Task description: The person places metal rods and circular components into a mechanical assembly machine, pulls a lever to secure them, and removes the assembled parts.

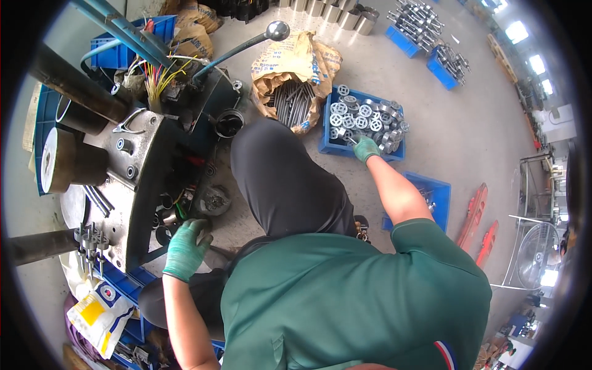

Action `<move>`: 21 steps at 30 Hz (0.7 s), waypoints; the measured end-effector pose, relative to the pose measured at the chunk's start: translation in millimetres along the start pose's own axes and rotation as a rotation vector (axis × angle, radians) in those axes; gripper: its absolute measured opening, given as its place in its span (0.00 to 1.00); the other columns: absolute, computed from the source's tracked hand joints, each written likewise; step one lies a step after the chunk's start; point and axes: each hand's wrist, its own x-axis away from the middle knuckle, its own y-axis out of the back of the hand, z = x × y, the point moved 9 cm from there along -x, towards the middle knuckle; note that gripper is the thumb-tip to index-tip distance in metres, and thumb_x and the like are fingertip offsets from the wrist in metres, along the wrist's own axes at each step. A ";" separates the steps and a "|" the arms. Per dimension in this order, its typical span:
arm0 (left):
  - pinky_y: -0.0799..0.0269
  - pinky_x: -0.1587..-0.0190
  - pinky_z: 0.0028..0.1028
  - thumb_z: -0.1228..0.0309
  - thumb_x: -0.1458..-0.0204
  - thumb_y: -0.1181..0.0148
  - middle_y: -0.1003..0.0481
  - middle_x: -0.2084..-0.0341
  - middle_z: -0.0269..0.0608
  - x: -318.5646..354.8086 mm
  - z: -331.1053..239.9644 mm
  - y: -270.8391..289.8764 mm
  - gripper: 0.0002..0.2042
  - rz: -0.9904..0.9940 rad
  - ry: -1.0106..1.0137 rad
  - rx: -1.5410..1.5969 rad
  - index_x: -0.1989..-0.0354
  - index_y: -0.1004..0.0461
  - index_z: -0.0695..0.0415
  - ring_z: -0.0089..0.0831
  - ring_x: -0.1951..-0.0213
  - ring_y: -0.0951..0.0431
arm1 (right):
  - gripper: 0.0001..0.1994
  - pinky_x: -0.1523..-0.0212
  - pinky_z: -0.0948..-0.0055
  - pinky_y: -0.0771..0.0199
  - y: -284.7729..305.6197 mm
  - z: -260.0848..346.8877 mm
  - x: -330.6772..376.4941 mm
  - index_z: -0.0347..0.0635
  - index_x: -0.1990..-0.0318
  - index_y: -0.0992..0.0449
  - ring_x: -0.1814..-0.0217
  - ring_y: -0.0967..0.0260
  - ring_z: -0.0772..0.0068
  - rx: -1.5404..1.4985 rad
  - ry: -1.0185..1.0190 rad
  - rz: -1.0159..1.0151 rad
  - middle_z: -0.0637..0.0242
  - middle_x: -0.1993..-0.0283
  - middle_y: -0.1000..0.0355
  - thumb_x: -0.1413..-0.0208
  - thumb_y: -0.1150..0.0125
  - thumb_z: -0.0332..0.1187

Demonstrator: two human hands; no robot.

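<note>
Hands: two gloved | right hand [366,148] in blue crate [327,145] | left hand [185,248] beside machine [139,179]

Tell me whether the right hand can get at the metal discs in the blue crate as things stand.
Probably yes. The right hand already rests at the near edge of the blue crate, touching the heap of metal discs. The crate is open-topped and nothing lies over them.

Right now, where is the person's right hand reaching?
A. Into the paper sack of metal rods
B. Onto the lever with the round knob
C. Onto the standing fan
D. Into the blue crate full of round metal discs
D: the right hand, in a green glove, sits at the near edge of the blue crate, fingers among the round metal discs, clear of the sack beside it.
</note>
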 end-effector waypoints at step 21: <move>0.22 0.46 0.47 0.60 0.44 0.29 0.19 0.52 0.56 -17.4 73.5 -64.7 0.21 0.131 0.035 -0.199 0.45 0.21 0.57 0.56 0.49 0.19 | 0.37 0.33 0.50 0.26 -7.1 33.3 -35.4 0.46 0.41 0.17 0.35 0.23 0.42 -0.249 -0.231 0.016 0.44 0.38 0.22 0.46 0.36 0.68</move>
